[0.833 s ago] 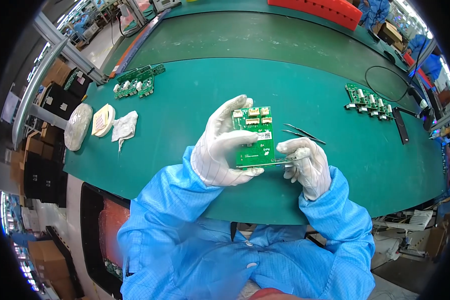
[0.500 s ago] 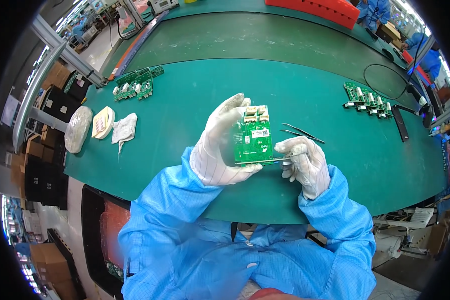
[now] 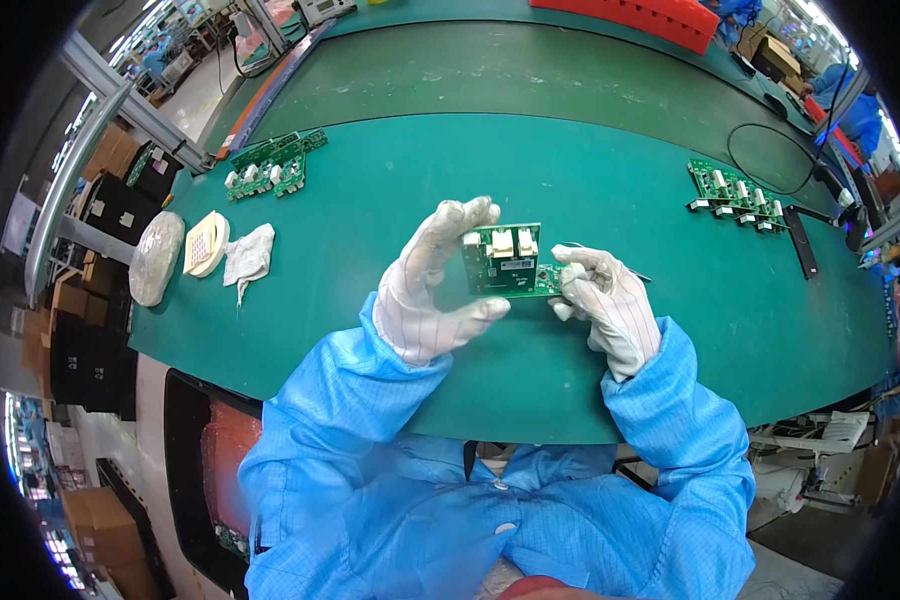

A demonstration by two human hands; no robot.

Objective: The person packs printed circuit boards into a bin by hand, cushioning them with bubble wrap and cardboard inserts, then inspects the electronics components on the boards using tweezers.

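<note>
Between my gloved hands, above the table, is a green circuit board assembly (image 3: 508, 262) with white connectors along its far edge. My left hand (image 3: 432, 285) curves around the assembly's left side, thumb below and fingers above. With thumb and fingers closed, my right hand (image 3: 605, 305) pinches its right end. A pair of tweezers (image 3: 642, 276) lies on the table behind my right hand, mostly covered by it.
Green boards (image 3: 278, 166) lie at the far left, and more boards (image 3: 738, 196) at the right beside a black bar (image 3: 800, 243). A white cloth (image 3: 249, 256), a cream pad (image 3: 206, 245) and a clear wrapped bundle (image 3: 157, 258) rest on the left. A red rack (image 3: 630, 20) stands at the back.
The board assembly has tilted, so its face looks foreshortened and the connectors show more from the front. My right hand has moved up a little and now covers most of the tweezers.
</note>
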